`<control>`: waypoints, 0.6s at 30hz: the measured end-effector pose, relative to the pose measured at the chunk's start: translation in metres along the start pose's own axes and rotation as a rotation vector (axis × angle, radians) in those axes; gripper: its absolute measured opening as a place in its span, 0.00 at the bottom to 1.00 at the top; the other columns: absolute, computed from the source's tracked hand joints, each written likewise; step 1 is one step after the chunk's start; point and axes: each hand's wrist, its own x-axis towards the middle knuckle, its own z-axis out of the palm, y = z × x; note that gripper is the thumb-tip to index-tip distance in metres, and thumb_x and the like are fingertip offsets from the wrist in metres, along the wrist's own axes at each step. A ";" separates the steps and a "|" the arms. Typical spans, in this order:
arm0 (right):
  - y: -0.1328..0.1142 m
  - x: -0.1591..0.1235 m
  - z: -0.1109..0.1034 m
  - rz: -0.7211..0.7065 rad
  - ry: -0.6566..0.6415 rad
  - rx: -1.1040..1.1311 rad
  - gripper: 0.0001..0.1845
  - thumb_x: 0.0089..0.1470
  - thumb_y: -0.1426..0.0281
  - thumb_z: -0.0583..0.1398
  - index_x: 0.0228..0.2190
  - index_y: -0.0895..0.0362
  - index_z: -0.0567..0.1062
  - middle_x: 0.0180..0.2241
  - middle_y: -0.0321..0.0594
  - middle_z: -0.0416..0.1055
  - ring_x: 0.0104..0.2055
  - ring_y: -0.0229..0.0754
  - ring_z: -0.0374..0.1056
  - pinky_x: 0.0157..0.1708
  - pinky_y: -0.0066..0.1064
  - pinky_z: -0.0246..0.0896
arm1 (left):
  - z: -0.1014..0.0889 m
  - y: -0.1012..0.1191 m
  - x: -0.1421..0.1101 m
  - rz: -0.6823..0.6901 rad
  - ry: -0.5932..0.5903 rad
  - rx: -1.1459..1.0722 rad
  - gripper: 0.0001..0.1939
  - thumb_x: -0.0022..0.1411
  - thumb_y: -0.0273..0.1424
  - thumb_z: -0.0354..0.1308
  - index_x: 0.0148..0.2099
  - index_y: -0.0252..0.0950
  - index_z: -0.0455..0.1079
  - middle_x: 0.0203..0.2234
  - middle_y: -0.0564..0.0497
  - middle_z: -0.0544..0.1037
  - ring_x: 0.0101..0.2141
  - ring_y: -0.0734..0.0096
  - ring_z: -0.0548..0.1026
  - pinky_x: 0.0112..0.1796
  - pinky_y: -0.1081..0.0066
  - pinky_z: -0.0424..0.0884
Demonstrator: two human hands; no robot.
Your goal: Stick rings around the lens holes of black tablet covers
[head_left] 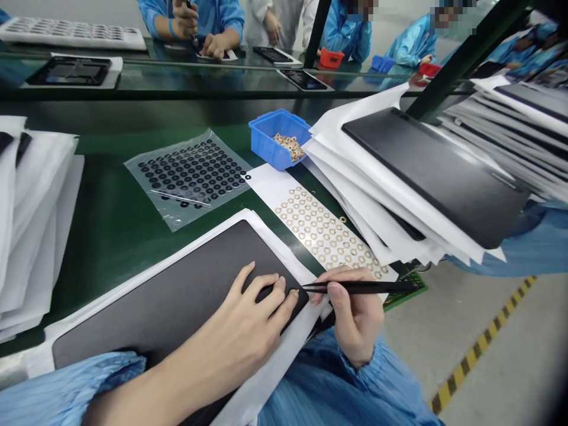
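Observation:
A flat black panel (pixel 177 296), like a tablet's back cover, lies on white sheets (pixel 248 216) before me. My left hand (pixel 252 313) rests on its right part, fingers spread and bent, fingertips pressing near the corner. Black tweezers (pixel 368 287) are pinched in my right hand (pixel 355 313), their tips pointing left at the panel's right corner. Whether the tips grip anything is too small to tell. Just beyond my right hand lies a white sheet (pixel 270 183) carrying rows of small gold rings (pixel 328 231).
Behind the panel are a clear sheet of black ring stickers (pixel 190 171) and a blue bin (pixel 270 142) of small gold parts. Stacked panels in white sheets (pixel 426 171) stand right, more wrapped sheets (pixel 39 225) left. Co-workers (pixel 190 26) sit across the green bench (pixel 102 207).

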 end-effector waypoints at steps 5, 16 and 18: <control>0.003 -0.001 -0.001 -0.002 -0.024 0.016 0.07 0.56 0.78 0.54 0.37 0.56 0.68 0.29 0.39 0.67 0.29 0.40 0.68 0.24 0.33 0.64 | 0.001 0.001 -0.003 -0.009 -0.047 0.004 0.22 0.66 0.27 0.46 0.61 0.32 0.58 0.50 0.44 0.69 0.54 0.56 0.61 0.59 0.47 0.46; -0.001 -0.002 -0.002 0.030 -0.078 0.027 0.11 0.53 0.81 0.55 0.37 0.56 0.67 0.30 0.39 0.69 0.31 0.41 0.69 0.28 0.34 0.65 | -0.006 -0.003 0.001 -0.036 -0.063 -0.066 0.21 0.66 0.24 0.46 0.60 0.33 0.60 0.50 0.45 0.70 0.54 0.57 0.62 0.59 0.45 0.47; 0.000 -0.003 0.000 0.030 -0.079 0.023 0.11 0.53 0.81 0.56 0.36 0.56 0.67 0.29 0.38 0.69 0.30 0.40 0.69 0.28 0.34 0.65 | -0.005 -0.003 0.000 -0.029 -0.067 -0.092 0.20 0.66 0.24 0.46 0.60 0.33 0.61 0.49 0.45 0.70 0.53 0.57 0.62 0.59 0.45 0.49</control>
